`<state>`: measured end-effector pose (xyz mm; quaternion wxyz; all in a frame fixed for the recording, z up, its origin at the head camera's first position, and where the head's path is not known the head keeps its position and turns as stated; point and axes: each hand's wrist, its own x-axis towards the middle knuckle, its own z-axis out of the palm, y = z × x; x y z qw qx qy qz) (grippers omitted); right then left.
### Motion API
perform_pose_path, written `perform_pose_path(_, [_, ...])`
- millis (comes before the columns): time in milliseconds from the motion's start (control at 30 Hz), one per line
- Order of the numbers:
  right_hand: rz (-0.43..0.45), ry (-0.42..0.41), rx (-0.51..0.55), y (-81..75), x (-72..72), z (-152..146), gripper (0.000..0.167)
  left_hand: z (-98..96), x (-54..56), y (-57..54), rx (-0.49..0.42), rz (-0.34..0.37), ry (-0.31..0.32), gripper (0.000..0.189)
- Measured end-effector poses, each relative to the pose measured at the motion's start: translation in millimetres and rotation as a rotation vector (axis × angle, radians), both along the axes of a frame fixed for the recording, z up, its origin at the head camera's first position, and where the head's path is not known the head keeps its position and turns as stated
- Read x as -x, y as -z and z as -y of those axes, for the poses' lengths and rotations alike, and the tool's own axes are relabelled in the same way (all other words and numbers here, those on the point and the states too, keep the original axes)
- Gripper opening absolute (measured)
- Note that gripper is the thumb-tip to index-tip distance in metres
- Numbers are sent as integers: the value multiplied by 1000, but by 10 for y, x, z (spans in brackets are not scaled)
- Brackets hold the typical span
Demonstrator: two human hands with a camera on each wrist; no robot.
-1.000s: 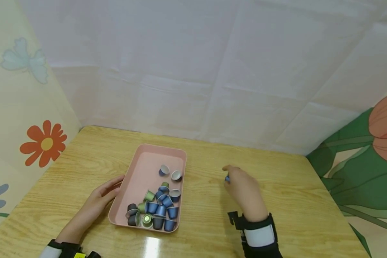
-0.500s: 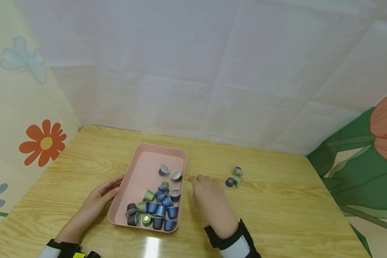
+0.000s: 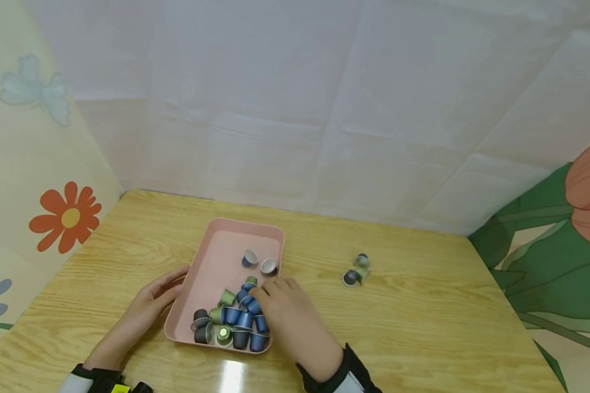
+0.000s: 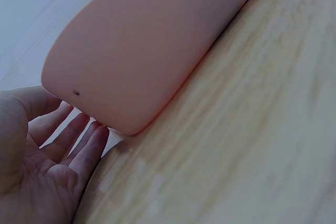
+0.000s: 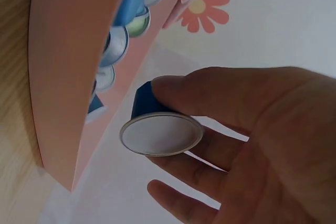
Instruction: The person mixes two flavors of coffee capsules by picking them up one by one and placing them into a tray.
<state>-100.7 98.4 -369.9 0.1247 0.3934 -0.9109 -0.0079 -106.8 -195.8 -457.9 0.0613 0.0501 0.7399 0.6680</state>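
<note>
Coffee capsules with blue, green and black bodies lie in a pink tray point(image 3: 215, 243), most of them heaped at its near end. My left hand point(image 3: 149, 303) rests against the tray's left side; in the left wrist view its extended fingertips point(image 4: 100, 135) touch the tray wall. My right hand point(image 3: 290, 316) reaches over the tray's right rim, covering part of the heap. The right wrist view shows it pinching a blue coffee capsule point(image 5: 160, 135) between thumb and fingers, the pale lid turned toward the camera. In the head view the hand hides that capsule.
To the right of the tray, a small cluster of capsules point(image 3: 358, 270) stands on the wooden table point(image 3: 423, 305). Two capsules with pale lids point(image 3: 268, 267) lie apart toward the tray's far end. A white cloth point(image 3: 295, 120) hangs behind the table.
My right hand has moved left from the small cluster to the tray, uncovering the cluster on the table. The left hand and the tray have stayed in place.
</note>
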Motion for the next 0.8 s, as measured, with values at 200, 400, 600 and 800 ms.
perform_pose_path(200, [25, -39, -34, 73, -64, 99, 31, -13, 5, 14, 6, -3, -13, 54])
perform_pose_path(400, [33, -68, -75, 122, -96, 155, 32, -9, 8, -1, 16, 1, -25, 55])
perform_pose_path(600, [17, -74, -60, 174, -120, 184, 30, -1, 5, -11, 6, -15, -14, 54])
perform_pose_path(800, [-5, -72, -32, 179, -144, 187, 26, -6, 5, 7, 1, -14, -8, 54])
